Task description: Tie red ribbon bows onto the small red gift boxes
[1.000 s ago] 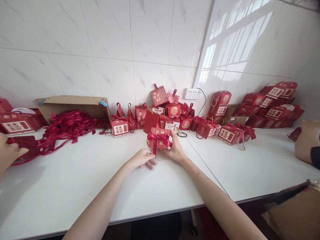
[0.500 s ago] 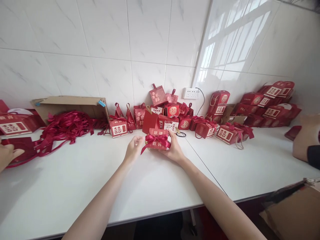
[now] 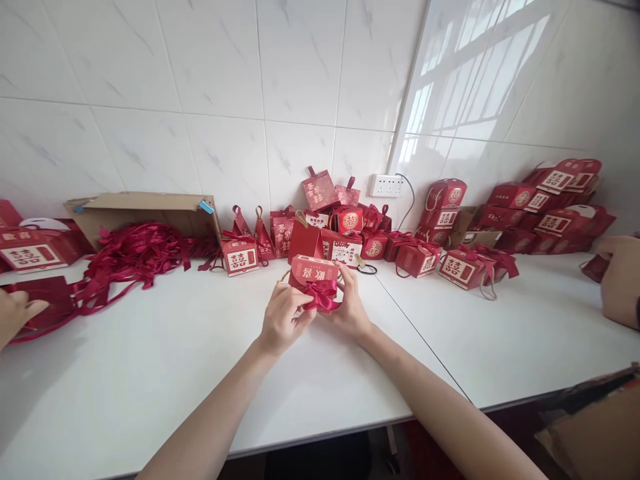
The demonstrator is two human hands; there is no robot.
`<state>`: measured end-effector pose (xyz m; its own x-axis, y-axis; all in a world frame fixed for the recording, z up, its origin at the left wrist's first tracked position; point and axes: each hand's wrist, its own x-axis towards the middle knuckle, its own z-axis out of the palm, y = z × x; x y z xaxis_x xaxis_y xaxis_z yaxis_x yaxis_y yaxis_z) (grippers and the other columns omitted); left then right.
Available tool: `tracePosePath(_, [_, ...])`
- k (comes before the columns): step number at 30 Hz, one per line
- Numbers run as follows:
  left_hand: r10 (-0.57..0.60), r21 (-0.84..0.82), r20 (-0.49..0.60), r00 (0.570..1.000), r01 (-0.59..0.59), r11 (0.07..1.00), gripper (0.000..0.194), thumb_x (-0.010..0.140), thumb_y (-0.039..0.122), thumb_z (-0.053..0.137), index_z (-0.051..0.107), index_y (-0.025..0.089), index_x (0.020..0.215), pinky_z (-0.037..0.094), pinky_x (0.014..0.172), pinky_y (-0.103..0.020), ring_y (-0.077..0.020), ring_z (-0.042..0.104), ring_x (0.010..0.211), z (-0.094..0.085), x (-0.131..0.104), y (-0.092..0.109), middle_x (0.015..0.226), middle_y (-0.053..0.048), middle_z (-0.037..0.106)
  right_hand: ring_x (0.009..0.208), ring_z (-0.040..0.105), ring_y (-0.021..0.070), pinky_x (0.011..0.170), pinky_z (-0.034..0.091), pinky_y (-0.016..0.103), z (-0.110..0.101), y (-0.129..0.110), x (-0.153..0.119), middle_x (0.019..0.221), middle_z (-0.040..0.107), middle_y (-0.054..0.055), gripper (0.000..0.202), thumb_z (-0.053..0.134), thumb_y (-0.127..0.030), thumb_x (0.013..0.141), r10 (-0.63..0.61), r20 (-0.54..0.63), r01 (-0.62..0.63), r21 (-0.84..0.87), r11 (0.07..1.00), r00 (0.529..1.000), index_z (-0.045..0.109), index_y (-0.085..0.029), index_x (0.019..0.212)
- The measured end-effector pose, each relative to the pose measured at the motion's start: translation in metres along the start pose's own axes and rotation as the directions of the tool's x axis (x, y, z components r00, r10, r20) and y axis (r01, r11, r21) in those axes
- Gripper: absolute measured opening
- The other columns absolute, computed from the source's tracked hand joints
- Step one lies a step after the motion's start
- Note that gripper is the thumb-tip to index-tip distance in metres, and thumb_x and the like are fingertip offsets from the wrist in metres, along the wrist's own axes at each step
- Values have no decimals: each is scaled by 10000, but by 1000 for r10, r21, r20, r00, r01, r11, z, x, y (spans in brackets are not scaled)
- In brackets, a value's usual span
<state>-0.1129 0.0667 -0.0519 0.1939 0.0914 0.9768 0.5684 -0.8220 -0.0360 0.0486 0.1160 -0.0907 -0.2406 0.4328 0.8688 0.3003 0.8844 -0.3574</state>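
In front of me on the white table (image 3: 200, 373) is a small red gift box (image 3: 314, 270) with pale lettering on its lid. A dark-pink satin ribbon bow (image 3: 323, 295) sits on its near side. My left hand (image 3: 286, 317) pinches the left part of the bow between thumb and fingers. My right hand (image 3: 351, 310) grips the box from its right side, thumb and fingers closed around that end. Part of the box's lower body is hidden behind my hands. Right behind it stands a taller red box (image 3: 306, 239) with a cord loop on top.
Finished-looking red boxes with bows (image 3: 465, 267) stand to the right, and stacked red boxes (image 3: 560, 220) lie beyond. At left, a pile of ribbons (image 3: 143, 257) spills from a cardboard box (image 3: 150, 201). Co-workers' hands show at the left edge (image 3: 17, 313) and right edge (image 3: 620, 287).
My left hand has moved right from beside the box and closed on the bow. The bow now sits lower on the near side, showing more of the lid. My right hand keeps its grip.
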Motion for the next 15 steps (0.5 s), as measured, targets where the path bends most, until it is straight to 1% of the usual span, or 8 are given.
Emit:
tracePosePath(2, [89, 0, -3, 996, -89, 996, 91, 808, 130, 566, 509, 184, 853, 435, 619, -273, -93, 507, 543, -1, 3, 3, 642, 24, 581, 1332, 269, 297, 942, 490, 465, 0, -4, 1, 1403, 240, 146, 965, 706, -303, 737, -41, -52, 40, -22, 999, 998, 44, -310, 1440])
tracePosePath(5, [104, -28, -2, 995, -104, 994, 94, 809, 128, 563, 508, 186, 858, 432, 619, -273, -90, 500, 535, -2, 5, 5, 651, 25, 585, 1325, 273, 303, 919, 500, 471, -2, -7, 2, 1398, 244, 150, 966, 697, -305, 745, -65, -75, 62, -52, 997, 995, 28, -314, 1442])
tracePosePath(7, [-24, -73, -31, 999, 22, 997, 49, 820, 157, 547, 512, 192, 827, 427, 595, -251, -92, 494, 546, -2, 3, 4, 641, 27, 565, 1293, 316, 316, 926, 482, 500, -3, -8, 3, 1372, 270, 156, 989, 704, -312, 732, -78, -79, 70, -107, 992, 994, 18, -306, 1444])
tracePosePath(9, [-335, -107, -64, 940, 327, 939, 83, 828, 216, 532, 510, 191, 752, 411, 567, -228, -96, 479, 557, -2, 1, 0, 616, 28, 523, 1247, 367, 330, 940, 459, 522, -5, -7, 4, 1324, 304, 159, 1022, 717, -343, 701, -87, -58, 77, -160, 984, 995, 23, -286, 1449])
tracePosePath(10, [-520, -130, -68, 852, 509, 851, 128, 821, 256, 535, 509, 188, 716, 403, 560, -222, -99, 474, 567, -1, 0, -4, 611, 26, 508, 1223, 390, 333, 946, 449, 526, -7, -7, 5, 1297, 321, 157, 1036, 721, -363, 680, -84, -34, 77, -175, 982, 996, 34, -275, 1450])
tracePosePath(12, [-833, -226, -4, 554, 811, 540, 195, 756, 342, 574, 518, 180, 663, 402, 569, -222, -105, 475, 582, 0, -2, -15, 611, 22, 505, 1186, 420, 335, 952, 438, 527, -12, -9, 7, 1249, 348, 149, 1040, 722, -404, 635, -63, 39, 68, -176, 982, 997, 84, -254, 1444])
tracePosePath(14, [-958, -317, 117, 261, 924, 213, 238, 657, 399, 596, 536, 170, 638, 407, 557, -235, -114, 480, 573, 1, -6, -28, 598, 18, 506, 1171, 426, 337, 954, 429, 529, -20, -15, 8, 1224, 364, 147, 1020, 722, -436, 595, -3, 101, 18, -144, 989, 995, 161, -230, 1421])
tracePosePath(15, [-974, -342, 160, 160, 935, 97, 249, 613, 407, 596, 539, 165, 629, 404, 538, -240, -114, 473, 549, 1, -8, -35, 580, 20, 494, 1176, 418, 341, 955, 422, 532, -25, -20, 9, 1221, 371, 148, 1005, 725, -454, 579, 58, 102, -46, -118, 992, 993, 203, -217, 1404])
